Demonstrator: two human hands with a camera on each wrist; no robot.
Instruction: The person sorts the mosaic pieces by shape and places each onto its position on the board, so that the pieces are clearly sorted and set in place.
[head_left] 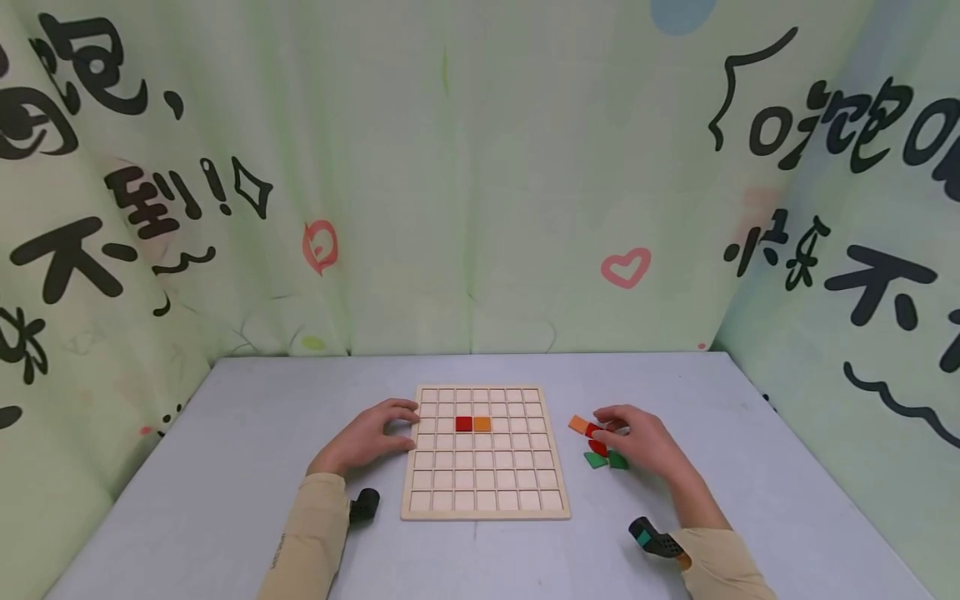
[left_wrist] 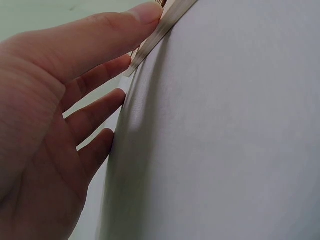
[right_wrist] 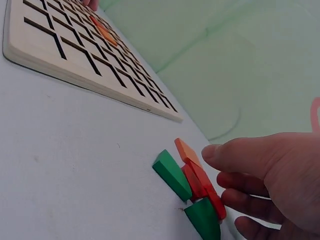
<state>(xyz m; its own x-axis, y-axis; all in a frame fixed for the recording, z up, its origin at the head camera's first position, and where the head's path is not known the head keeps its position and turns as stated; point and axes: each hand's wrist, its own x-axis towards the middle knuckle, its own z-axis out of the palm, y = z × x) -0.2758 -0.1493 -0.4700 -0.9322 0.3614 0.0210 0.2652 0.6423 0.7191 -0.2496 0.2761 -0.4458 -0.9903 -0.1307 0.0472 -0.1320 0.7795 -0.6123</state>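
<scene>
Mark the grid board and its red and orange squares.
Grid board (head_left: 484, 460), head view: bare middle cell.
Red square (head_left: 464, 424), head view: top face centre.
Orange square (head_left: 482, 424), head view: top face centre.

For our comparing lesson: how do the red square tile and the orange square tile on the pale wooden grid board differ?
The red tile is darker; the orange tile is brighter. The red tile lies nearer the left hand, the orange tile nearer the right hand. Both are square, side by side on the board.

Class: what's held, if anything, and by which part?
Left hand only touches the board at its left edge; whether the right hand grips a red piece is unclear.
</scene>
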